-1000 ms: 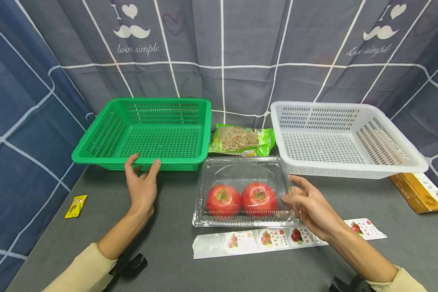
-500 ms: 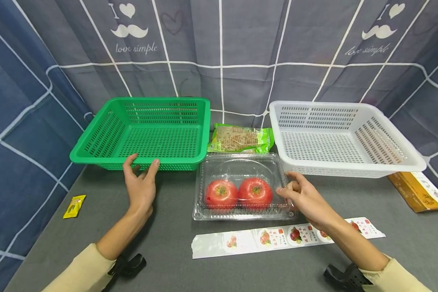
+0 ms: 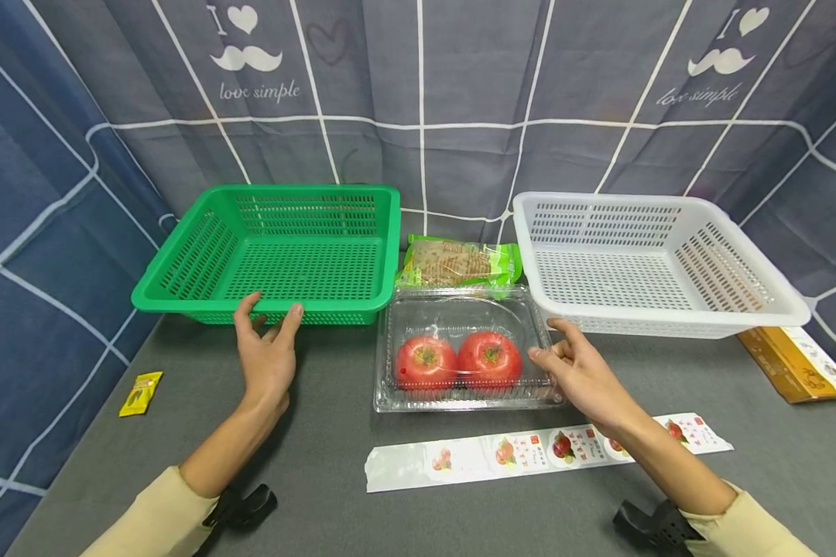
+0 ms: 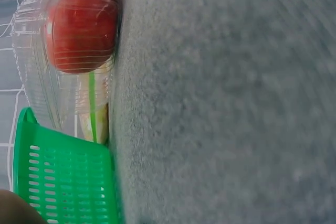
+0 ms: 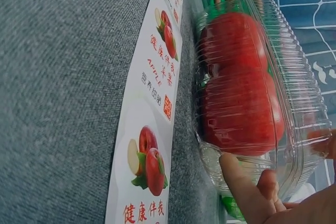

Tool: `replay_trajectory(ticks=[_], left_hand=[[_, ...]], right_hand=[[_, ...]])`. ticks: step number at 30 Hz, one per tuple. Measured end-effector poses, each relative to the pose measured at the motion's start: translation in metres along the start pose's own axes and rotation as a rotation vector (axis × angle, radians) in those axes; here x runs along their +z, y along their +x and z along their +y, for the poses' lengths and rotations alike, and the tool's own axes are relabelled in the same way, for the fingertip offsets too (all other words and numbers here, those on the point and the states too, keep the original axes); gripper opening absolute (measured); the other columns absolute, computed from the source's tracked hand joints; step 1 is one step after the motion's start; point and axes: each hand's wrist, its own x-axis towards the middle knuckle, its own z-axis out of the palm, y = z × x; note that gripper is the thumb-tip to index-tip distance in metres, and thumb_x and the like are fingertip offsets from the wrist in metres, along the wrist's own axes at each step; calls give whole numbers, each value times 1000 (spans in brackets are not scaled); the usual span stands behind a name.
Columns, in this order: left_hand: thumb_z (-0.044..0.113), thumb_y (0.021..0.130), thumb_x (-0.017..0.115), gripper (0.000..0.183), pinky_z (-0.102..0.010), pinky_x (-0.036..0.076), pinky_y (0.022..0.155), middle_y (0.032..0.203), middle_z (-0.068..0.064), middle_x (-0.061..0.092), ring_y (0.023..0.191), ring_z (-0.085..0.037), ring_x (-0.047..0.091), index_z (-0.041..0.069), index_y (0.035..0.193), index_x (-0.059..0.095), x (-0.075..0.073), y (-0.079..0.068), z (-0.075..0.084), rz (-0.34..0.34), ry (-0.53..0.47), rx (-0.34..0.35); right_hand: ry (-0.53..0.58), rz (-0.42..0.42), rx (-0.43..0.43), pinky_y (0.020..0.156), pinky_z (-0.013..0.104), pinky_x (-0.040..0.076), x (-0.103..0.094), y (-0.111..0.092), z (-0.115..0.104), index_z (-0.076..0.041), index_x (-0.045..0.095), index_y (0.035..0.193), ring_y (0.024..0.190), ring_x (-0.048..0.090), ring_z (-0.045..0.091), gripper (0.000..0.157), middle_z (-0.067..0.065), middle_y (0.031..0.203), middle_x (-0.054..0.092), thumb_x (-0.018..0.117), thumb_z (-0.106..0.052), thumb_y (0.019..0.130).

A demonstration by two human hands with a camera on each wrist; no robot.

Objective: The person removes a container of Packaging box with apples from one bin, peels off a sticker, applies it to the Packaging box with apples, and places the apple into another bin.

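Observation:
A clear plastic clamshell container (image 3: 460, 313), its lid down, holds two red apples (image 3: 426, 363) side by side. My right hand (image 3: 585, 381) grips the container's right side, the thumb over its top edge; in the right wrist view several fingers (image 5: 239, 187) lie against its side. My left hand (image 3: 268, 356) is at the green basket's (image 3: 334, 307) front rim, thumb and index finger spread apart and touching it. The left wrist view shows only a bit of that hand at the lower left corner. Both the basket's inside and the apples are in sight.
A white basket (image 3: 669, 320) stands at the right, over a brown box (image 3: 794, 367). Between the baskets, behind the container, lies a green food packet (image 3: 460, 261). A strip of apple stickers (image 3: 460, 463) lies in front; a yellow sachet (image 3: 140, 394) is at the left.
The container with the apples has slid back toward the packet, away from the sticker strip, with my right hand holding its side. My left hand has stayed at the green basket's rim.

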Motion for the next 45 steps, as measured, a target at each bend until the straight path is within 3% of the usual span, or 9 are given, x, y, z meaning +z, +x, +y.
replay_trajectory(ticks=[11, 17, 20, 23, 26, 29, 33, 36, 45], left_hand=[[42, 97, 60, 78, -54, 32, 108, 163, -9, 3, 144, -30, 26, 48, 154, 7, -13, -6, 2, -133, 97, -14], [32, 100, 59, 71, -51, 33, 108, 163, -1, 4, 143, -26, 30, 46, 154, 16, -17, -22, 3, -155, 92, -1], [27, 101, 59, 64, -44, 38, 104, 160, -1, 14, 139, -23, 35, 37, 155, 26, -18, -34, 7, -156, 106, 8], [24, 100, 60, 58, -32, 45, 89, 153, -1, 27, 131, -18, 43, 24, 152, 35, -18, -48, 10, -173, 167, 41], [20, 99, 63, 51, -23, 47, 75, 144, 0, 39, 121, -13, 51, 15, 146, 43, -18, -62, 12, -195, 214, 94], [11, 96, 66, 44, -20, 50, 74, 132, -2, 49, 111, -12, 58, 9, 138, 50, -16, -76, 13, -227, 209, 163], [1, 90, 70, 31, -21, 52, 73, 109, -8, 64, 92, -14, 65, 3, 120, 61, -13, -93, 12, -320, 170, 197], [5, 88, 74, 23, -24, 52, 62, 96, -10, 67, 77, -16, 65, 4, 109, 67, -10, -104, 10, -414, 192, 156], [23, 84, 80, 23, -27, 51, 61, 93, -4, 64, 81, -15, 59, 12, 102, 72, -2, -116, 0, -619, 379, 19]], right_hand=[[-64, 20, -13, 72, 35, 49, 2, -9, -2, -2, 18, 154, 91, 57, 26, 69, 19, 117, 52, 52, -34, 103], [-145, 109, -106, 94, 56, 41, -2, -26, -9, -3, 24, 153, 126, 44, 37, 66, 22, 141, 40, 53, -34, 103], [-130, 193, -212, 101, 41, 42, -2, -37, -14, -2, 36, 148, 124, 45, 28, 55, 16, 138, 42, 58, -21, 102], [-90, 269, -339, 97, 22, 43, 1, -47, -20, 2, 51, 135, 116, 51, 18, 39, 9, 127, 49, 61, -3, 97], [-18, 287, -442, 92, 19, 46, 8, -55, -26, 6, 60, 119, 106, 57, 17, 29, 10, 117, 55, 61, 11, 91], [24, 218, -491, 82, 21, 51, 18, -62, -29, 4, 65, 110, 93, 62, 18, 24, 9, 106, 62, 62, 15, 89], [36, 8, -496, 70, 24, 52, 35, -68, -27, -7, 67, 108, 81, 63, 16, 24, 5, 93, 65, 63, 9, 91], [23, -132, -476, 67, 27, 51, 49, -68, -21, -10, 67, 108, 77, 62, 14, 21, 0, 89, 65, 64, 3, 92], [-52, -355, -424, 62, 24, 49, 81, -52, -3, -12, 70, 108, 71, 56, 5, 13, -8, 80, 60, 65, -11, 95]])
